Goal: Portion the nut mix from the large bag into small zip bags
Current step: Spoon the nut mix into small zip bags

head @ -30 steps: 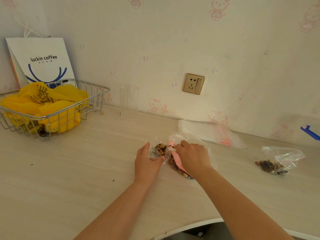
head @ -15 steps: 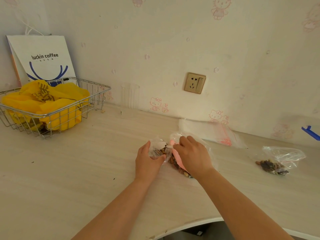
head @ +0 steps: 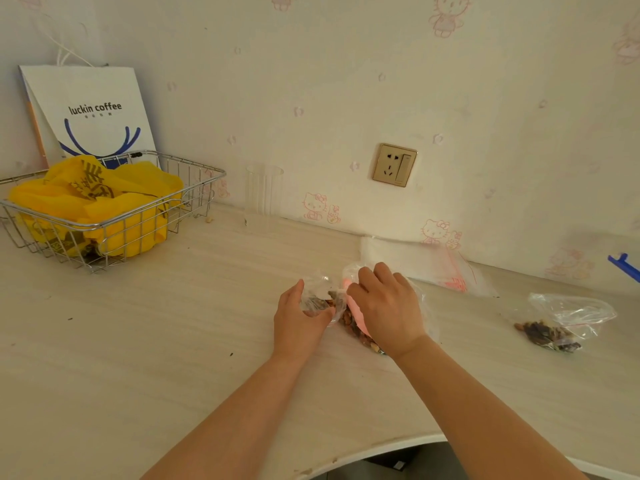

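Observation:
At the middle of the pale table, my left hand grips a small clear zip bag partly filled with nuts. Right beside it lies the large clear bag of nut mix with a pink strip. My right hand rests over that bag with its fingers curled down at the mouth of the small bag; whether they pinch anything is hidden. A filled small bag with dark pieces lies at the right. A stack of flat zip bags with red print lies against the wall behind my hands.
A wire basket holding a yellow plastic bag stands at the back left, with a white paper carrier behind it. A clear tumbler stands by the wall. A blue object pokes in at the right edge.
My left hand has closed a little more around the small bag. My right hand's fingers have shifted slightly at the bag mouth; both hands stay in the same spot.

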